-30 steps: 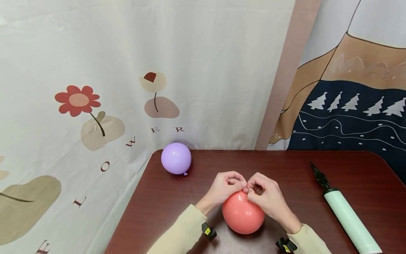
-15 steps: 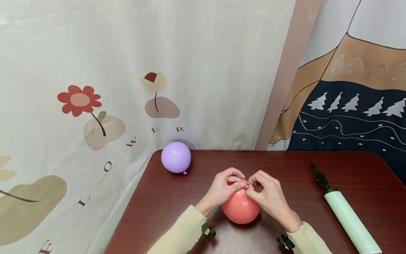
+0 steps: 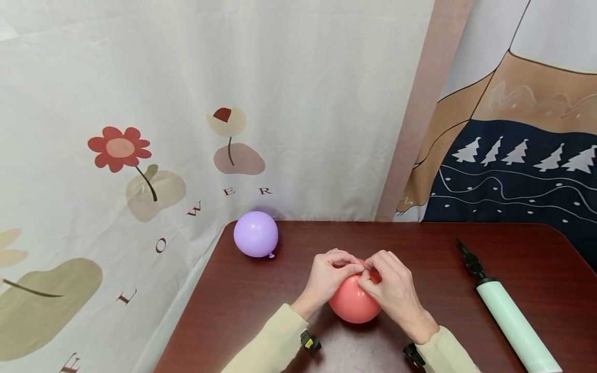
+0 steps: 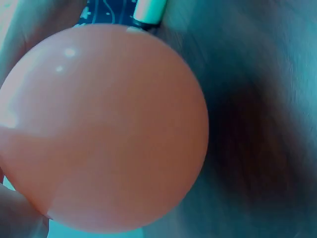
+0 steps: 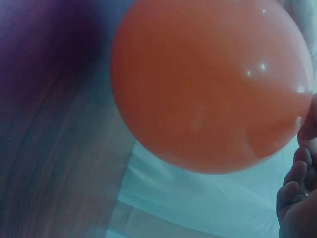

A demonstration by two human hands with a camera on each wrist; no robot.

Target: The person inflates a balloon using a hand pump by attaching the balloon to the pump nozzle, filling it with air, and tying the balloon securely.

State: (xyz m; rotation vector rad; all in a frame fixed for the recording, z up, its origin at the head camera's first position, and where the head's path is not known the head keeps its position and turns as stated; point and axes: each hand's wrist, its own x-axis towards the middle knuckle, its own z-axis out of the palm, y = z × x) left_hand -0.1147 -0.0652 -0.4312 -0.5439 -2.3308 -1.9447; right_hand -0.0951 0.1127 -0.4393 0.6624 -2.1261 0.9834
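Observation:
A round red balloon (image 3: 355,303), inflated, hangs below both hands in the head view, its neck end up between the fingertips. My left hand (image 3: 328,274) pinches the neck from the left with thumb and forefinger. From the right, my right hand (image 3: 392,280) pinches at the same spot, the two sets of fingertips nearly touching. The fingers hide most of the neck. In the left wrist view the balloon (image 4: 104,129) fills much of the picture; the right wrist view shows it (image 5: 208,89) with curled fingers (image 5: 296,173) at its edge.
A tied purple balloon (image 3: 256,234) lies at the far left corner of the dark red-brown table (image 3: 298,248). A pale green hand pump (image 3: 515,321) with a black nozzle lies along the right side. Printed curtains (image 3: 317,103) hang behind the table.
The red balloon has risen a little in the head view, while both hands keep pinching its neck and shift slightly. The purple balloon has moved slightly left.

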